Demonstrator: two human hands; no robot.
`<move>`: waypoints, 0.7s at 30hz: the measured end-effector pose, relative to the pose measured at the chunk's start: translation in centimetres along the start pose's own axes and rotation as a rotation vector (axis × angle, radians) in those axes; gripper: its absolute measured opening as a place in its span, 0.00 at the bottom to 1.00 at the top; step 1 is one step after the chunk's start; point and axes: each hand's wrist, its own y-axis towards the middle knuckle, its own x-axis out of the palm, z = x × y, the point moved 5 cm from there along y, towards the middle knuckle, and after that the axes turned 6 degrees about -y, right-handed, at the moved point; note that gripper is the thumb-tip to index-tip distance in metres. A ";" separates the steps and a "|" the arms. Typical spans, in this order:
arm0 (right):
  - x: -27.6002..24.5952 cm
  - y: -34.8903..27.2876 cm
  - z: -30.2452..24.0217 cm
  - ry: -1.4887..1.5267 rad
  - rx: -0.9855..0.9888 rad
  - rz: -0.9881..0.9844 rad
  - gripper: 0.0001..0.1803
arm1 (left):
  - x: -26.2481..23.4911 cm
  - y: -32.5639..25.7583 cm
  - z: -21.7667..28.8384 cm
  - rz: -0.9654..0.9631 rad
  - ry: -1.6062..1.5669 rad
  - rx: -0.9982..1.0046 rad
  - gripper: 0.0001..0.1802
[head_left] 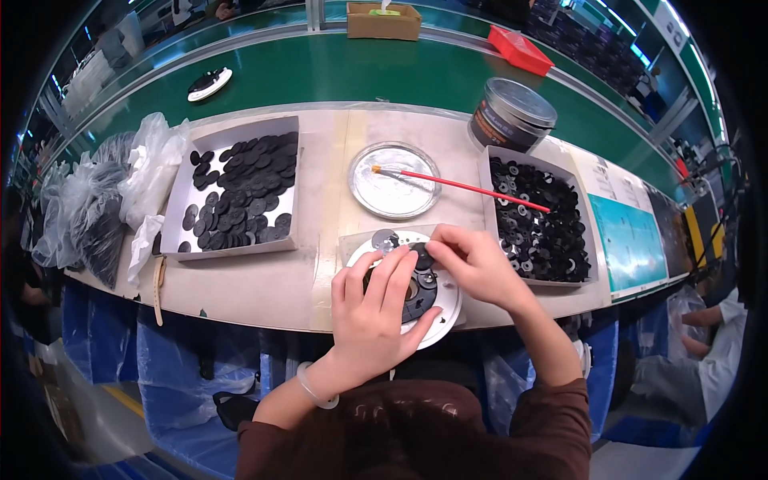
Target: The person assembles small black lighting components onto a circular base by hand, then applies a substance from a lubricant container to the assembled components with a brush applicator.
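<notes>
A white round base [450, 314] with a black mechanism on it lies at the near table edge. My left hand [376, 300] spans this base, fingertips on the upper part and thumb by the lower right rim. Thumb and index finger of my right hand [478, 262] are pinched together at the edge of a black toothed disc [422, 255] on the mechanism. My left index fingertip also reaches that disc. A grey round part [385, 239] shows at the base's upper left. My left hand hides much of the mechanism.
A box of black discs [291, 180] stands left, beside clear plastic bags [88, 188]. Ahead, a red-handled brush [472, 187] crosses a round silver lid [384, 200] to a box of small black parts [593, 240]. A tin [512, 116] stands behind; a green conveyor [296, 68] runs beyond.
</notes>
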 end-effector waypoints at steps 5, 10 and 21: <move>0.5 0.2 -0.3 -0.062 -0.035 0.095 0.09 | 0.4 0.5 0.3 -0.129 0.078 0.000 0.30; 0.6 0.4 0.1 -0.055 -0.028 0.181 0.09 | 0.5 0.6 0.4 -0.155 0.140 0.010 0.29; 0.4 0.7 -0.3 -0.075 -0.106 0.273 0.09 | 0.4 0.8 0.7 -0.189 0.179 0.007 0.29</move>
